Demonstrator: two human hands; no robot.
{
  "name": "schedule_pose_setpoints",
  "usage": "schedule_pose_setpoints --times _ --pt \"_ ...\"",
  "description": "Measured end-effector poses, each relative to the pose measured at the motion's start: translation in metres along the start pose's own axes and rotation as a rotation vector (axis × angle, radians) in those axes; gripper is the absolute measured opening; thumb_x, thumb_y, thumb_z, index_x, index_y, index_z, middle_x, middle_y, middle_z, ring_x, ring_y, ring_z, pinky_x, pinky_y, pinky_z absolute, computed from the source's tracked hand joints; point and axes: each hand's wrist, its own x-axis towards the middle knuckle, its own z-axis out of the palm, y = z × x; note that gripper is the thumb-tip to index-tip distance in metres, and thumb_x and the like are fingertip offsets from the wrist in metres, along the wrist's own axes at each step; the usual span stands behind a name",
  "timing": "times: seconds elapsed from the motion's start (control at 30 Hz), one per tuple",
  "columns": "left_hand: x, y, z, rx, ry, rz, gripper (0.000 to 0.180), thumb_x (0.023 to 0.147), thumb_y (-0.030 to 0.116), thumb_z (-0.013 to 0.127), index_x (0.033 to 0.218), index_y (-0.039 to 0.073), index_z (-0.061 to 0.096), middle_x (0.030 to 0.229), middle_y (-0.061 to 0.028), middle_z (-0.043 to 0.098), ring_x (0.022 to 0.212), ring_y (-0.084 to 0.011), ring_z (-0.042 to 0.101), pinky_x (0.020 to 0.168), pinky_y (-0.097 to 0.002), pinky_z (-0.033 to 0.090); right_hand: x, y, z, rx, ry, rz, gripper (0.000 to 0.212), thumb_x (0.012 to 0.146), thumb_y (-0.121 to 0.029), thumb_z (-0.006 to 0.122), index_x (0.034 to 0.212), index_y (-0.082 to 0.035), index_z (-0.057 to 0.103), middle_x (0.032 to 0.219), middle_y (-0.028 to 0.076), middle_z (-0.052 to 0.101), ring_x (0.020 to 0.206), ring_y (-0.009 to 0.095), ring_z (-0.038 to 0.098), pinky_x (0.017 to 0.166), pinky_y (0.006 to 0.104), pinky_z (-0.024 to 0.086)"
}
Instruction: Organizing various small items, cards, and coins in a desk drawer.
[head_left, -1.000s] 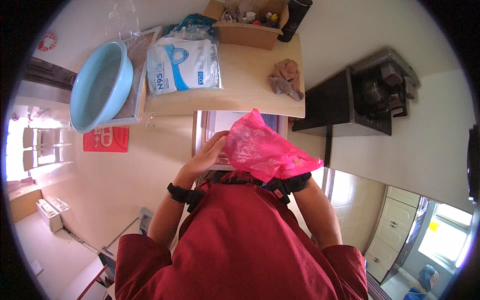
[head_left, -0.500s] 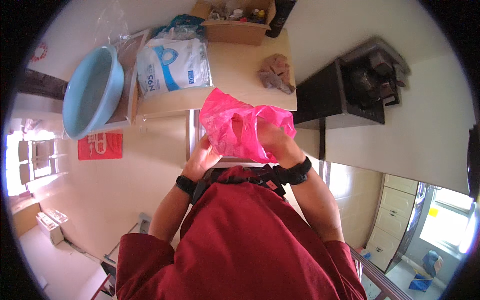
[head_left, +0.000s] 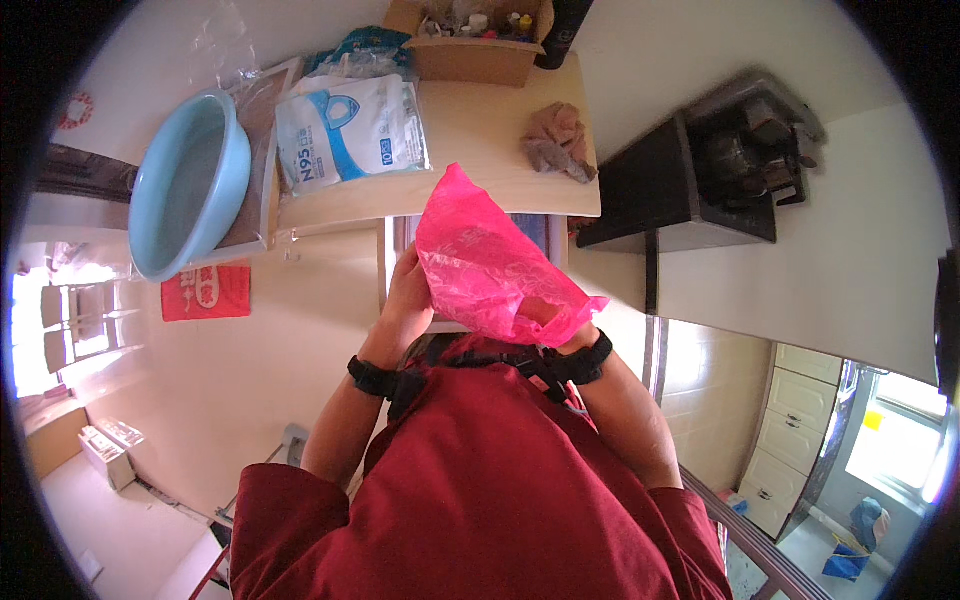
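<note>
I hold a crumpled pink plastic bag (head_left: 480, 265) in front of my red shirt. My left hand (head_left: 408, 292) grips the bag's left edge, fingers curled on the plastic. My right hand (head_left: 548, 312) is pushed into the bag from below; only a small part of it shows through the opening, and the black wristband sits just outside. The bag stands up in a peak over the edge of a light wooden table (head_left: 495, 165).
On the table lie a white flat package with blue print (head_left: 350, 125), a brown rag (head_left: 558, 140) and an open cardboard box (head_left: 470, 50) with small items. A pale blue basin (head_left: 185, 185) sits at the left, a black stove (head_left: 720, 165) at the right.
The bag has shifted a little left and been pulled up into a peak. My right hand, earlier on its outer edge, is now inside it.
</note>
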Motion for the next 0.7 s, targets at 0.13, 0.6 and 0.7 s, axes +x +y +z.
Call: schedule_pose_setpoints --times 0.13,0.6,0.7 --pt "0.005 -0.001 -0.016 -0.063 0.021 -0.061 0.033 0.101 0.024 0.044 0.127 0.004 0.051 0.118 -0.0072 0.061 0.105 -0.0154 0.061 0.090 -0.0290 0.050 0.005 0.004 0.029 -0.149 0.087 -0.099 0.038 0.095 -0.016 0.052 0.129 0.001 0.047 0.124 0.016 0.058 0.121 0.028 0.050 0.096 0.0383 0.047" --pt "-0.002 -0.022 -0.042 -0.334 -0.136 0.033 0.059 0.094 0.039 0.054 0.142 0.011 0.034 0.139 -0.0064 0.045 0.128 -0.0235 0.043 0.107 -0.0440 0.038 0.038 -0.008 0.134 -1.537 0.004 -0.205 0.024 0.091 -0.009 0.054 0.112 0.003 0.057 0.100 0.021 0.062 0.090 0.036 0.061 0.077 0.0365 0.049" --pt "-0.005 -0.020 -0.039 -0.296 -0.122 0.038 0.059 0.094 0.039 0.054 0.142 0.011 0.035 0.139 -0.0063 0.045 0.128 -0.0235 0.043 0.107 -0.0439 0.038 0.024 -0.005 0.158 -1.683 -0.026 -0.152 0.025 0.089 -0.008 0.056 0.113 0.002 0.058 0.102 0.019 0.062 0.093 0.033 0.061 0.080 0.0362 0.050"
